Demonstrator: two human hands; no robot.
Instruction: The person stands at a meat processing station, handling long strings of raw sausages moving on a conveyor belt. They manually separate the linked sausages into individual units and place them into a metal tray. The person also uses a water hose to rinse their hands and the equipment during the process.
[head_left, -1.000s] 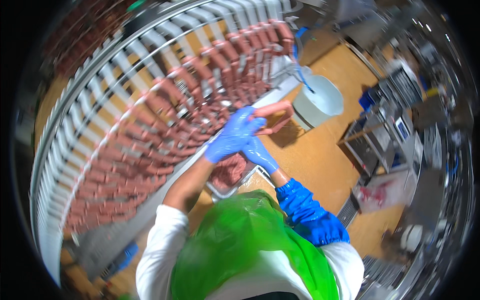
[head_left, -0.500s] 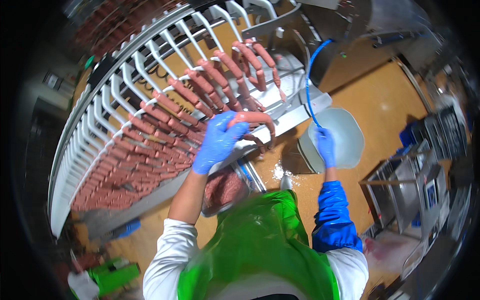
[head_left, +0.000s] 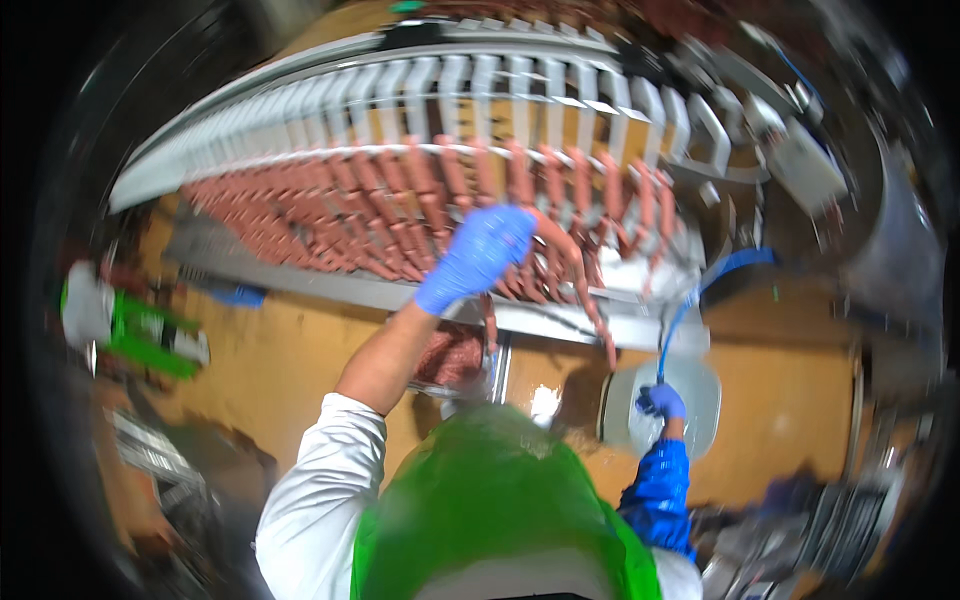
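My left hand (head_left: 480,255), in a blue glove, is closed around a link of pink sausage (head_left: 575,262). The linked string hangs from it, down to the right past the edge of a metal trough. Behind that hand, rows of linked sausages (head_left: 350,205) hang from the white hooks (head_left: 420,90) of a long curved conveyor. My right hand (head_left: 664,402), also gloved in blue, is closed on the end of a blue hose (head_left: 676,325). It is over a pale plastic tub (head_left: 707,400). A dark piece shows beside its fingers.
A container of ground meat (head_left: 450,358) stands below my left hand, beside the metal trough (head_left: 540,322). Steel machinery (head_left: 840,240) is at the right. A person in green and white (head_left: 140,325) is at the far left. Stacked grey items (head_left: 840,520) lie at lower right.
My view has turned, so the conveyor now runs more level across it. My left hand has shifted up and right in the picture, and the sausage string from it hangs longer.
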